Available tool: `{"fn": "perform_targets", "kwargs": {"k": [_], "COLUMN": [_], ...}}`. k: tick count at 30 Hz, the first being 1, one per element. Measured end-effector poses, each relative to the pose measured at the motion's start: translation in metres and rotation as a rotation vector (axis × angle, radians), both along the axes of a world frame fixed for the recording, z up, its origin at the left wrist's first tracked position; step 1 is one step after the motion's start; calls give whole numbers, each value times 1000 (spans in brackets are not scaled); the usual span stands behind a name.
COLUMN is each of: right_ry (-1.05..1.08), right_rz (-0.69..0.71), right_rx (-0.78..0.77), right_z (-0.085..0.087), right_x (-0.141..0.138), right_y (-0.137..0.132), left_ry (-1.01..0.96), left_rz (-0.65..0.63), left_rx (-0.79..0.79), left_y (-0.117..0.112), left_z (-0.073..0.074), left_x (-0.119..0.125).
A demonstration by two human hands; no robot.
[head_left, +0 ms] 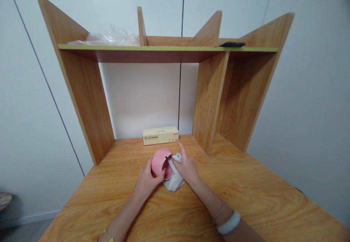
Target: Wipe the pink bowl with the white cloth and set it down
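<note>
Pink container (159, 158), in the head view, is on the near side of the cream carton (160, 137), gripped by the left hand (147, 180); the right hand (187, 166), before the carton's right end, holds pale cloth (175, 180) at the container's opening.

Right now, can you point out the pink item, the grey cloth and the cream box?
Pink item (159, 160): head view, on its outer wall.
Grey cloth (175, 180): head view, on its lower folds.
Cream box (161, 137): head view, on its front face.
</note>
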State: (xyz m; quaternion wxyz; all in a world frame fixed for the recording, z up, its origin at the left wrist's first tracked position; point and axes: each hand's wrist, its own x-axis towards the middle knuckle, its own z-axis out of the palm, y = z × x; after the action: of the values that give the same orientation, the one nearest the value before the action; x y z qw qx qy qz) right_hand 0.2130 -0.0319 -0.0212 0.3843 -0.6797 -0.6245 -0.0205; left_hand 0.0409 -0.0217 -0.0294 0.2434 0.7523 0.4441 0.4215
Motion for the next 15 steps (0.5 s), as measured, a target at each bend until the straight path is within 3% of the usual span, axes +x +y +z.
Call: {"fn": "perform_targets", "kwargs": {"k": [10,15], "right_ry": [-78,-36], "right_rz": [-27,-31], "right_rx": [-79,-115], "right_z": [-4,-8], "right_x": [-1,2], "right_y": [2,5], "left_ry": [89,-5], "left_rz": [-51,-116], "left_rx": [6,-18], "left_y": [-4,1], "left_z": [2,-4], "left_x": [-1,0]}}
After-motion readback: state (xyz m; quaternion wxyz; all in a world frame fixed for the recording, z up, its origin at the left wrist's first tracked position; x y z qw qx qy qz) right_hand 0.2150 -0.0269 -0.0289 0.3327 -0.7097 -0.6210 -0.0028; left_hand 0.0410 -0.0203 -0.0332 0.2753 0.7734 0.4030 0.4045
